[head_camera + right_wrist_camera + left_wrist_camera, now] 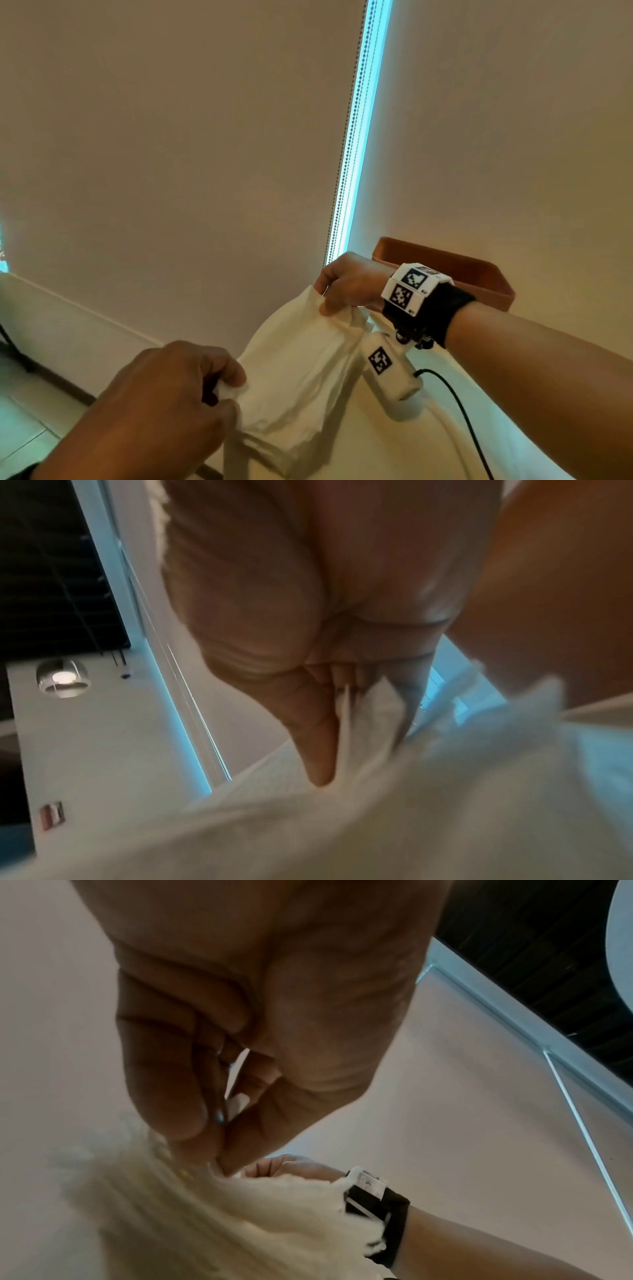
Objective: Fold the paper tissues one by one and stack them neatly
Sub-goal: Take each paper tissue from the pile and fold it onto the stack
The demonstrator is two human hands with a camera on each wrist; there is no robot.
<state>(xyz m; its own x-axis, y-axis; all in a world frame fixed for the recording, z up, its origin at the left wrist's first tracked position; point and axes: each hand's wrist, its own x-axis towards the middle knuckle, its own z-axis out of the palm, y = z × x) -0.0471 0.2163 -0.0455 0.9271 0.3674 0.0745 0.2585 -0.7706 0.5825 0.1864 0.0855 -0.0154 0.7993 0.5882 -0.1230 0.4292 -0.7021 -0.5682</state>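
A white paper tissue [301, 373] hangs stretched in the air between both hands, crumpled and partly unfolded. My left hand [191, 390] pinches its near corner between thumb and fingertips, low in the head view. My right hand [342, 284] grips the far top corner higher up, fingers curled round the paper. The left wrist view shows the left hand [219, 1153] pinching the tissue [212, 1218], with the right wrist behind it. In the right wrist view the right hand [346, 723] clamps a bunched edge of the tissue [377, 818]. The table surface and any stack are hidden.
A brown tray [459, 274] stands behind my right wrist at the right. Beige roller blinds [171, 137] fill the background, with a bead chain [349, 137] and a bright gap between them. A black cable [459, 404] runs from the wrist camera.
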